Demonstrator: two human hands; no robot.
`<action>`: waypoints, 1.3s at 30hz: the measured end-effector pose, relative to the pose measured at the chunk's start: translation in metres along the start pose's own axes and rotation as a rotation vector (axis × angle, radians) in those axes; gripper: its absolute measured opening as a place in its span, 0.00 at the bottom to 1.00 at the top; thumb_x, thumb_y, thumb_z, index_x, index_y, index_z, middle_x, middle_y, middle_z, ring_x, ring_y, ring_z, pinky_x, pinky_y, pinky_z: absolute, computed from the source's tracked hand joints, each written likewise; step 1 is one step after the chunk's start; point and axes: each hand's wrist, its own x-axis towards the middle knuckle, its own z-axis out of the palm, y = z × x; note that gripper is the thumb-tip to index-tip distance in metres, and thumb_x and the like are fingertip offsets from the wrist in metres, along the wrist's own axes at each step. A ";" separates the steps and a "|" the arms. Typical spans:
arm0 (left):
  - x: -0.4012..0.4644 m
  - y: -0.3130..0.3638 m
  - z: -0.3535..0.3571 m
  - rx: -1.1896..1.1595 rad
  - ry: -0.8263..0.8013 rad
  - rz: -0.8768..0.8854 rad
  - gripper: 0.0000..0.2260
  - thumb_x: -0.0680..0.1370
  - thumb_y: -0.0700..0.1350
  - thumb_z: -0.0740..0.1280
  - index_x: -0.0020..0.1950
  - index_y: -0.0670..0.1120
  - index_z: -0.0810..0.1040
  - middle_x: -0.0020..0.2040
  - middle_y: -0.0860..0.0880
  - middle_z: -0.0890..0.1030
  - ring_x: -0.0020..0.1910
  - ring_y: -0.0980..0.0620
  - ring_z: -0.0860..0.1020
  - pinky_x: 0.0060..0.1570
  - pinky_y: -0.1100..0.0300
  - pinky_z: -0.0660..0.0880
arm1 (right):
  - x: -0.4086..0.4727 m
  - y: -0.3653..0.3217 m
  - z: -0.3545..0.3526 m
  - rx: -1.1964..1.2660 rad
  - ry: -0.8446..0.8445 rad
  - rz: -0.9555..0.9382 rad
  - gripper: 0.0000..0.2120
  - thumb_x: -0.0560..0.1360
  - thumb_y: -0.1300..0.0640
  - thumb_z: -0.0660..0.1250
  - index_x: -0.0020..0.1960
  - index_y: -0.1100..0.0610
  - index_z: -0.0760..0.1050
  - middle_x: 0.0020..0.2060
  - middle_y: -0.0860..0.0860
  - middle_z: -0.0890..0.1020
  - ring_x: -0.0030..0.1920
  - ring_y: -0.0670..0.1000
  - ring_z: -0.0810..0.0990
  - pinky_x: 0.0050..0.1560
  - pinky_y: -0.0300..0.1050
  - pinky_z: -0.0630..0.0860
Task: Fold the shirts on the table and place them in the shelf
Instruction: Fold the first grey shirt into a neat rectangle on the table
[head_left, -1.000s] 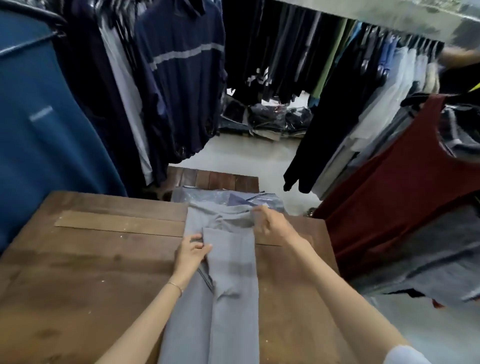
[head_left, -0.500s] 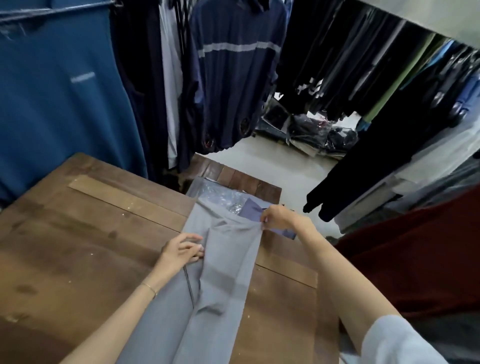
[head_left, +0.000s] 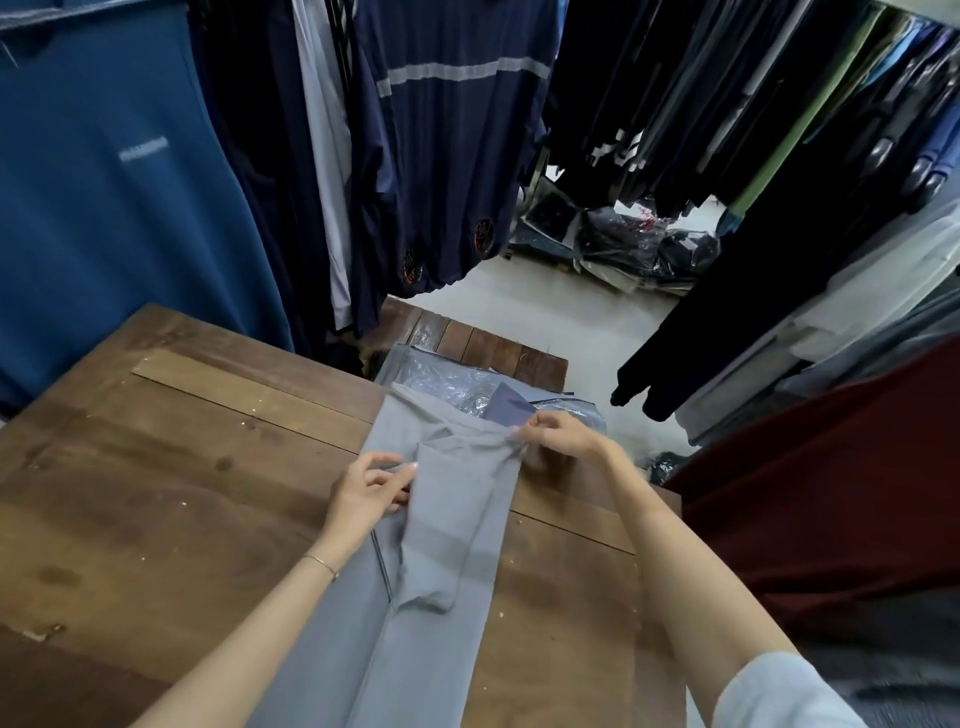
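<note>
A person stands at a brown wooden surface (head_left: 171, 467) in a clothing shop, seen from their own head looking down at both bare arms. A grey shirt (head_left: 447, 525) lies lengthwise on the surface, already narrowed into a long strip that runs from near the person's body out toward the far edge.

The left hand (head_left: 369, 488) rests at the left side of the strip, its fingers and thumb pinching the edge of a folded-in panel. The right hand (head_left: 558, 439) is just beyond and to the right of it, fingers curled and gripping a bunched bit of the shirt's upper edge near the collar. Between the two hands the cloth is pulled slightly taut.

Just past the right hand, at the far edge, lies a clear plastic bag (head_left: 452, 387) with a darker folded garment (head_left: 511, 402) showing inside. Hanging clothes (head_left: 457, 130) surround the surface on all sides. No shelf is clearly in sight.

The step in hand appears to be the lengthwise folding, with sleeve or side panel being squared at the shoulders. The next move likely calls for smoothing this panel flat, then folding the strip end over end.
</note>
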 end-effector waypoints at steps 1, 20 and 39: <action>0.000 0.001 0.003 0.044 -0.007 0.006 0.11 0.73 0.43 0.73 0.51 0.45 0.75 0.36 0.47 0.82 0.34 0.52 0.80 0.33 0.63 0.78 | -0.003 0.002 0.000 -0.006 -0.018 -0.014 0.09 0.75 0.53 0.70 0.39 0.54 0.72 0.37 0.46 0.78 0.38 0.43 0.75 0.38 0.28 0.69; 0.042 0.024 -0.013 1.163 -0.155 0.733 0.26 0.79 0.53 0.50 0.68 0.39 0.73 0.69 0.42 0.73 0.70 0.45 0.68 0.69 0.49 0.65 | -0.014 0.031 0.052 0.183 0.638 -0.032 0.10 0.73 0.53 0.71 0.43 0.60 0.79 0.37 0.50 0.82 0.40 0.50 0.78 0.43 0.41 0.70; 0.091 0.031 0.007 1.401 -0.252 0.501 0.30 0.77 0.59 0.33 0.78 0.50 0.38 0.78 0.54 0.36 0.75 0.51 0.33 0.72 0.41 0.34 | 0.030 0.010 0.066 -0.021 0.740 0.268 0.12 0.78 0.43 0.60 0.42 0.50 0.70 0.42 0.50 0.82 0.51 0.54 0.78 0.53 0.48 0.57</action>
